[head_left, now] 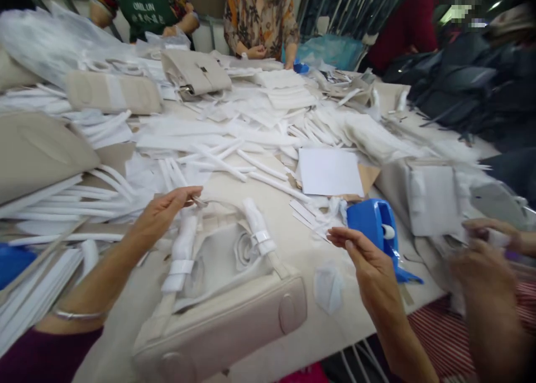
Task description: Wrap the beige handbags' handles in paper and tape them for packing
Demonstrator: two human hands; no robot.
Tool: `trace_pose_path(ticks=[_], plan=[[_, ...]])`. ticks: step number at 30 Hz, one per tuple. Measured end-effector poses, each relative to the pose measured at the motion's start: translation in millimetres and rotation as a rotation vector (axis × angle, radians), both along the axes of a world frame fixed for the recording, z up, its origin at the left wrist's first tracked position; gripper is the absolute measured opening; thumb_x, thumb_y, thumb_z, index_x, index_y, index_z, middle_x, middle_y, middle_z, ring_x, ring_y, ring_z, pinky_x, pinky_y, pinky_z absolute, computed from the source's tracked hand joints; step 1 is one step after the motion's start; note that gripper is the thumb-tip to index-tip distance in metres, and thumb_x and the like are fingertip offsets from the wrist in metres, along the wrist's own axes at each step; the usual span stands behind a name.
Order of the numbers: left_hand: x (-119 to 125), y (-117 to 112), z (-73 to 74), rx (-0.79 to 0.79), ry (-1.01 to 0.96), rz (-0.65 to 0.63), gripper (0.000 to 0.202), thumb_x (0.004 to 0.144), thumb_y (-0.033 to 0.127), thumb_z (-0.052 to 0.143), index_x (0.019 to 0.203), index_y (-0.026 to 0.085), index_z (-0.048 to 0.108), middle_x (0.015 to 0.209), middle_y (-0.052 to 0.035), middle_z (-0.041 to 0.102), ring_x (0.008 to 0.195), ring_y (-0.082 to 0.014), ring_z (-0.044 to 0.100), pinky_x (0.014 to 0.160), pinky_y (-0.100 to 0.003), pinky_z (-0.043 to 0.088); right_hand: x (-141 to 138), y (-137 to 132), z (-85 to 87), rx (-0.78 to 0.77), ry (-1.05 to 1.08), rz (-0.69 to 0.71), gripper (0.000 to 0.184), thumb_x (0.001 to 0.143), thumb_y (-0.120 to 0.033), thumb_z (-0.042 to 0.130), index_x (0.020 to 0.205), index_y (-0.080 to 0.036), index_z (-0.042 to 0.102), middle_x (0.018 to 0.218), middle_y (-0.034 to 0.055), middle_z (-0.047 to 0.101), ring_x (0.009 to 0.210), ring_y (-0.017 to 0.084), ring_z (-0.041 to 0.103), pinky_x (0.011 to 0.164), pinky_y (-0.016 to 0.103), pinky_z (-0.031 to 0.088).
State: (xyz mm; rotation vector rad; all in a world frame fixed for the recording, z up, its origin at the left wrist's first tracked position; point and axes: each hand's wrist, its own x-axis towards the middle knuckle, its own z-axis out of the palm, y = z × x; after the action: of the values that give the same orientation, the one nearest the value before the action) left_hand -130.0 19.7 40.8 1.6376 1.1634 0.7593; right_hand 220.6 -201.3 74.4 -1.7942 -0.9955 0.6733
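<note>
A beige handbag (234, 321) lies on its side in front of me, with white wrapping taped around both legs of its handle (221, 202). My left hand (171, 205) pinches the handle near its left bend, where the wrapping ends. To the right, my right hand (371, 263) is raised over the table with its fingers stretched out and the thumb a little apart; I see nothing in it. Just beyond it stands a blue tape dispenser (371, 218). Crumpled tissue paper (240, 249) shows inside the handle loop.
White foam tubes (268, 185) and foam sheets (288, 81) cover much of the table (293, 346). More beige bags (113, 92) lie at the left and back. A co-worker's hands (486, 254) handle another bag (433, 199) at right. Two people stand across the table.
</note>
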Motion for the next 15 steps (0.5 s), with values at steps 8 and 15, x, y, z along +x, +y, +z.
trace_pose_path(ticks=[8,15], plan=[[-43.6,-102.4,16.5,0.340,0.131,0.246,0.050,0.084,0.056,0.052,0.122,0.024,0.057,0.137,-0.0059,0.052,0.095,-0.0243,0.066,0.092,-0.041,0.051,-7.5,-101.5,-102.0,0.122,-0.720,0.505,0.048,0.085,-0.014,0.049,0.129,-0.032,0.055,0.143,0.0010,0.048,0.135,0.026,0.037,0.109,0.048,0.033],[-59.1,-227.9,4.2,0.296,0.074,0.380,0.062,0.073,0.066,0.056,0.111,0.017,0.062,0.119,-0.0114,0.064,0.098,-0.0276,0.066,0.085,-0.040,0.055,22.1,-77.3,-93.5,0.333,-0.798,0.141,0.051,0.076,0.001,0.035,0.106,-0.021,0.070,0.131,0.0092,0.058,0.128,0.030,0.045,0.106,0.053,0.035]])
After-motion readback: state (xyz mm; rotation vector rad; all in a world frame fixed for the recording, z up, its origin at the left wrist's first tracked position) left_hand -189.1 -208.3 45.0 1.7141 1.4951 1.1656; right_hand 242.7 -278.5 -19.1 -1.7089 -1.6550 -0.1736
